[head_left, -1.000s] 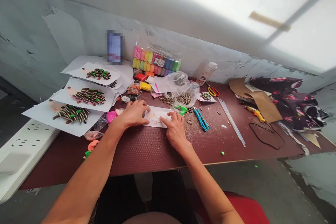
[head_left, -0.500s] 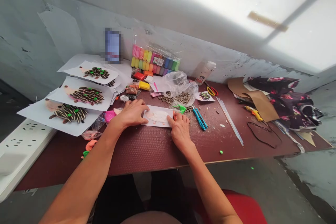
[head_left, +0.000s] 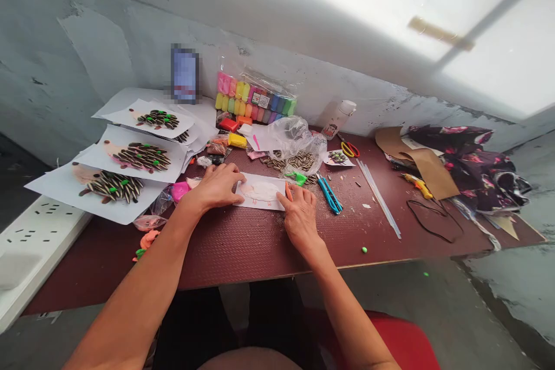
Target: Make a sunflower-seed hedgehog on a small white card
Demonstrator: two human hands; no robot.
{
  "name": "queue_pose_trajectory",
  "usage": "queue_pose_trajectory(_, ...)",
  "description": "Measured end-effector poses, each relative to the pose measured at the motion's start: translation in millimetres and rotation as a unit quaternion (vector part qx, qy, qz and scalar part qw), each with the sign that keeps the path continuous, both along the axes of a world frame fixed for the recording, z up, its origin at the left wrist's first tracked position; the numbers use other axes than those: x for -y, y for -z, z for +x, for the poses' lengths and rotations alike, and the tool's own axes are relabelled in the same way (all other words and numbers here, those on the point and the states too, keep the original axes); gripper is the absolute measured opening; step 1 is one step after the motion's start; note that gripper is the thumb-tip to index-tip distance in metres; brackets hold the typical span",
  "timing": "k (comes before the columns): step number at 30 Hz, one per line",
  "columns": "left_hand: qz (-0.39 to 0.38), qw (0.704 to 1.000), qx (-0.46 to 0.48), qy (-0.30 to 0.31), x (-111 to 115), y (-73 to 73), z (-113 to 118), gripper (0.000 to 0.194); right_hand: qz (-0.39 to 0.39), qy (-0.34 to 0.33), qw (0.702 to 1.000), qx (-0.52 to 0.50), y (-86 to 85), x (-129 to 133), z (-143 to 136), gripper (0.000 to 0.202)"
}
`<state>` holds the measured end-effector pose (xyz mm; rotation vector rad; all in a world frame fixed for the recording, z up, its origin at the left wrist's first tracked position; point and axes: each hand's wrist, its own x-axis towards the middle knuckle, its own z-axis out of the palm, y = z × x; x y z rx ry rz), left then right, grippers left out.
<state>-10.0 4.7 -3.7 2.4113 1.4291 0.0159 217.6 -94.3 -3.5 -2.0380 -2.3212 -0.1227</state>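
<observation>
Shifted rightward, the right hand (head_left: 300, 214) touches the right end of a card (head_left: 259, 189), left hand (head_left: 220, 188) opposite, long axis roughly along the front edge of the worktop (head_left: 229, 254), either grip's closure unclear.

dark flowery cloth (head_left: 474, 165) bunched up on the right, white power strip (head_left: 47, 225) far left, bottle (head_left: 338, 120) by the wall (head_left: 151, 55)

No wording could be read: well beyond the fingers (head_left: 231, 177), the label (head_left: 260, 100) on the bag of coloured blocks (head_left: 239, 107) was too small, and the print (head_left: 331, 129) on the white bottle (head_left: 341, 115), beyond them to the right, was indistinct.
</observation>
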Motion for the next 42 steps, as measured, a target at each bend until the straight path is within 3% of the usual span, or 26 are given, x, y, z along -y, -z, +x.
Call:
queue_pose_trajectory(8, 0.005, 1.000, 0.006, 0.001, 0.9, 0.3, 0.2, 0.052, -0.019, -0.014, 1.000, -0.014, 1.8, 1.4, -1.5, 0.044)
queue_pose_trajectory(15, 0.010, 1.000, 0.007, 0.005, 0.9, 1.6, -0.5, 0.051, -0.006, 0.045, 0.999, -0.001, -3.4, -31.7, -5.5, 0.044)
queue_pose_trajectory(20, 0.009, 1.000, 0.008, 0.008, 1.8, 2.3, -1.6, 0.049, -0.031, 0.028, 0.999, 0.018, -2.9, -43.4, -9.1, 0.040)
queue_pose_trajectory(26, 0.024, 1.000, 0.013, 0.015, 1.4, 3.1, -3.4, 0.044, -0.004, 0.024, 1.000, 0.007, -9.4, -62.8, -9.7, 0.039)
queue_pose_trajectory(34, 0.069, 0.996, 0.040, -0.045, -4.3, -2.2, -4.9, 0.046, -0.046, -0.004, 0.999, 0.013, -10.1, -83.2, -16.1, 0.032)
queue_pose_trajectory(42, 0.110, 0.984, 0.036, -0.139, -18.9, 8.8, -20.5, 0.046, -0.027, -0.031, 0.999, -0.007, -13.5, -105.0, -28.3, 0.034)
